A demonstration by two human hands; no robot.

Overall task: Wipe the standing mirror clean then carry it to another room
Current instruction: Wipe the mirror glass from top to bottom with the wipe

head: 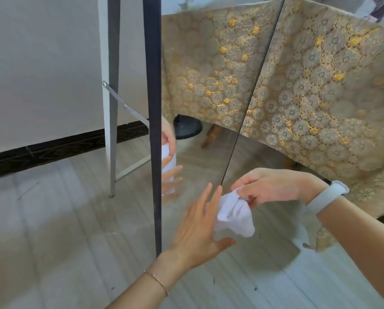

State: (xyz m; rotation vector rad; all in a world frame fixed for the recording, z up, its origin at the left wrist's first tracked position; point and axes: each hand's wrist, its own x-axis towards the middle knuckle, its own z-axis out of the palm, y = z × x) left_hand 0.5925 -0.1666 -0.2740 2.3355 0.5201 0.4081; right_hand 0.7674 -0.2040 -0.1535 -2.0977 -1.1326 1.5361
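The standing mirror [208, 85] has a dark frame whose left edge runs down the middle of the view, and its glass reflects a patterned cloth and both hands. My right hand [273, 186] pinches a crumpled white cloth [235, 214] in front of the mirror's lower glass. My left hand [197, 226] is spread flat, fingers apart, just left of the cloth, with its fingertips next to it. The mirror's white rear leg [107, 97] and a metal brace stand behind the frame on the left.
A table draped in a gold floral tablecloth [331, 97] stands close on the right. A pale wall with a dark skirting board [53, 150] runs behind on the left. The floor [53, 241] is pale wood-look tile.
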